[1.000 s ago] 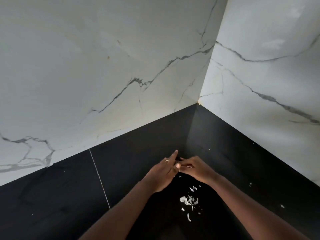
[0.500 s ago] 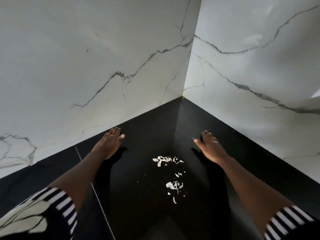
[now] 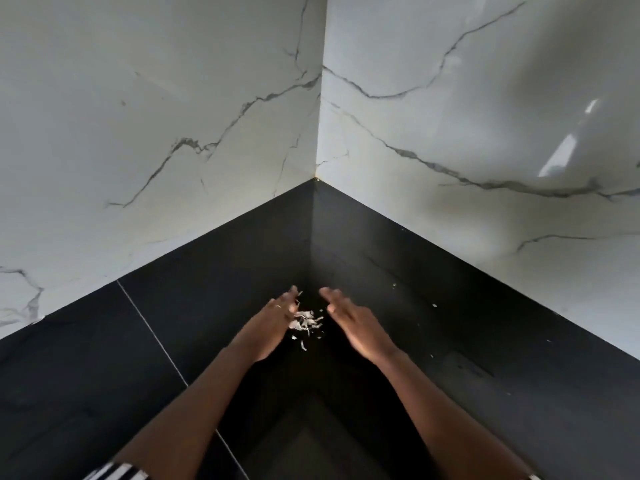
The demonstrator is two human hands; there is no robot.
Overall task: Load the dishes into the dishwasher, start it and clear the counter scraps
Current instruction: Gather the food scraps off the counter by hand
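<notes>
Flanking scraps (image 3: 307, 322) on counter (image 3: 194, 317): left hand (image 3: 269, 329), right hand (image 3: 360, 329), fingers straight.

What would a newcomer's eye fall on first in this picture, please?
A small heap of pale scraps lies on the black counter, near its corner. The left hand and the right hand flank it closely, fingers straight. Behind them, white veined marble walls meet in a corner.

Left hand (image 3: 268, 329) and right hand (image 3: 356, 323) lay flat-fingered on black counter (image 3: 485, 341), flanking small pile of pale scraps (image 3: 306, 322) near marble wall (image 3: 173, 116) corner.
</notes>
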